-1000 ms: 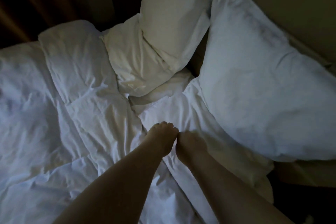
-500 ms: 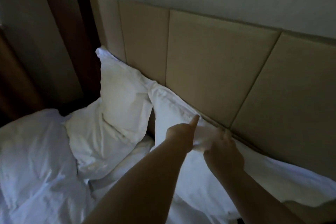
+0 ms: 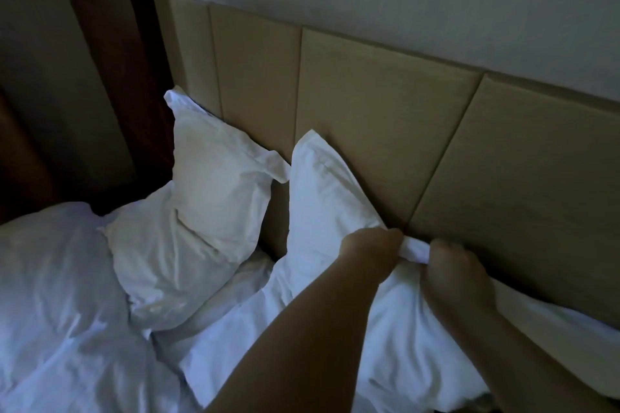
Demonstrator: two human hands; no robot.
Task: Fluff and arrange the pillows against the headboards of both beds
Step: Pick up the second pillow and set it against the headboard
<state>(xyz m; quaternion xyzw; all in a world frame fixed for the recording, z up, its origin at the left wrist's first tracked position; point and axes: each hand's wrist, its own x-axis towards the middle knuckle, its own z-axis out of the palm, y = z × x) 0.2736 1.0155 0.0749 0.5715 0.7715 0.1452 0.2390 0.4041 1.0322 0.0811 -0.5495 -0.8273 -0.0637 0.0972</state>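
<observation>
A: Where is the pillow being worked on?

B: The right pillow fills the centre and lower right of the frame, leaning against the tan panelled headboard. Its long axis runs diagonally, from a raised corner near the middle of the frame down toward the lower right edge. That raised corner points up and slightly left, touching the headboard.

A: And the hands?

B: Both sit right of centre, on the pillow's upper edge. The left hand is curled into a fist, pinching a fold of the white case. The right hand is just beside it, fingers bent down over the same bunched fabric, closed on it. A short twist of cloth shows between the two.

A: What else is on the bed?

B: A second pillow, the left pillow, stands upright at centre left, its long axis nearly vertical, top corner pointing to the upper left. Its right corner touches the right pillow. A third, crumpled pillow leans below it. A rumpled white duvet covers the lower left.
</observation>
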